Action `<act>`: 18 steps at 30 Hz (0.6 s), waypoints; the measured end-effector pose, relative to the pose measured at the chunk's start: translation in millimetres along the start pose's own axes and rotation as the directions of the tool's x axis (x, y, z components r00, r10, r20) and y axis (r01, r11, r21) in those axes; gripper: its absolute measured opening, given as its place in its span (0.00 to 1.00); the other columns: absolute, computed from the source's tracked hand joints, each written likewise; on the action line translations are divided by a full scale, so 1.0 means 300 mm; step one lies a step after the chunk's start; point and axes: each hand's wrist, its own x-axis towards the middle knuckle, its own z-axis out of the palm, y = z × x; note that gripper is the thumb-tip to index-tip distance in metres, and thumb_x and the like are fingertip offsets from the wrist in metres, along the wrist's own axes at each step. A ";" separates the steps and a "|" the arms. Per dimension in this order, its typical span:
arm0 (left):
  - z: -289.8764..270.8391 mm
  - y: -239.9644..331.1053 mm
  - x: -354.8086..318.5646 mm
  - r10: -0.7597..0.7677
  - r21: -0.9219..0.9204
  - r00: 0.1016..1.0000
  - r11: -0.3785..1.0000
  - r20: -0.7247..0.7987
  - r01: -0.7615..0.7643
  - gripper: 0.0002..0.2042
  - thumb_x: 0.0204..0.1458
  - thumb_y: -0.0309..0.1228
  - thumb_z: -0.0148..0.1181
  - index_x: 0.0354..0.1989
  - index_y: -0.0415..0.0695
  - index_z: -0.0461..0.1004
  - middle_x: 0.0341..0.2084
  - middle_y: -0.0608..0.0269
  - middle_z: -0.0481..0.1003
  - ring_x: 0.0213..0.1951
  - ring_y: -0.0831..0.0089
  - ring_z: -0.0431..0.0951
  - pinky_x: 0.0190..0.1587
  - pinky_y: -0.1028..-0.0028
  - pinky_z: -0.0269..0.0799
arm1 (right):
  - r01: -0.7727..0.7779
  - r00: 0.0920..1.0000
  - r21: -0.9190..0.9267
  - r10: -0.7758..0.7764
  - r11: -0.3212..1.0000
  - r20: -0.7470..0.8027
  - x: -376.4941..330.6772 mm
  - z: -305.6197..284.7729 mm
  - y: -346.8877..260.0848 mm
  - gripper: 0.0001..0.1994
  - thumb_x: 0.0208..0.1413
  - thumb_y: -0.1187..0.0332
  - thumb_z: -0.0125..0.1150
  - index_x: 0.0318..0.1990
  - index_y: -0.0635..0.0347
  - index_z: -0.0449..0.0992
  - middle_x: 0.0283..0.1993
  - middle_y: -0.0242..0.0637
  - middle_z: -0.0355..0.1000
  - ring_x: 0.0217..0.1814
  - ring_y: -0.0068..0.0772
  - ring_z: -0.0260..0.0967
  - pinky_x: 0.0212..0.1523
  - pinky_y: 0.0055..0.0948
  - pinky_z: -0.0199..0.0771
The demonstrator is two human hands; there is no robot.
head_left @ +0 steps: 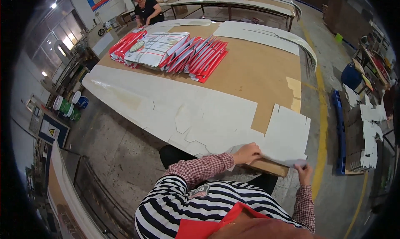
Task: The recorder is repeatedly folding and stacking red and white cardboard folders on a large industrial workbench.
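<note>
A white cardboard sheet (287, 132) with slits cut in its edges lies at the near right corner of the table. My left hand (248, 153) is curled closed at the sheet's near left corner. At its near right corner, just past the table's edge, my right hand (304, 172) pinches the sheet between thumb and fingers. Left of it, long white sheets (196, 110) with cut outlines cover the near side of the brown tabletop (258, 64). Some of my left fingertips are hidden.
Red and white folded packages (200, 57) and a tied bundle (158, 47) lie on the table's far left. A person (148, 12) stands at its far left corner. Cut cardboard pieces (366, 135) are stacked on a blue pallet (339, 130) at right. Buckets (66, 107) stand at left.
</note>
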 end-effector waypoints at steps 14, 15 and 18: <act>0.003 0.081 -0.035 0.154 0.582 0.971 0.779 0.184 -0.234 0.34 0.47 0.47 0.57 0.61 0.42 0.57 0.57 0.55 0.60 0.59 0.57 0.59 0.56 0.53 0.57 | 0.690 0.724 -0.408 -0.588 0.599 0.361 0.009 0.207 -0.298 0.29 0.50 0.42 0.52 0.55 0.49 0.70 0.67 0.44 0.53 0.70 0.51 0.44 0.66 0.57 0.33; -0.078 0.091 -0.039 0.085 0.559 0.941 0.786 0.326 -0.265 0.36 0.47 0.48 0.57 0.62 0.42 0.54 0.60 0.54 0.58 0.62 0.57 0.57 0.58 0.53 0.54 | 0.676 0.735 -0.376 -0.550 0.634 0.396 0.009 0.206 -0.300 0.31 0.52 0.38 0.45 0.53 0.49 0.73 0.67 0.42 0.53 0.71 0.51 0.42 0.67 0.56 0.32; -0.144 0.016 -0.104 0.128 0.521 0.911 0.785 0.392 -0.335 0.35 0.47 0.48 0.59 0.61 0.42 0.56 0.58 0.52 0.60 0.61 0.58 0.58 0.58 0.54 0.54 | 0.674 0.737 -0.348 -0.564 0.651 0.372 0.002 0.209 -0.311 0.29 0.52 0.39 0.46 0.53 0.46 0.74 0.66 0.40 0.55 0.70 0.50 0.44 0.67 0.56 0.31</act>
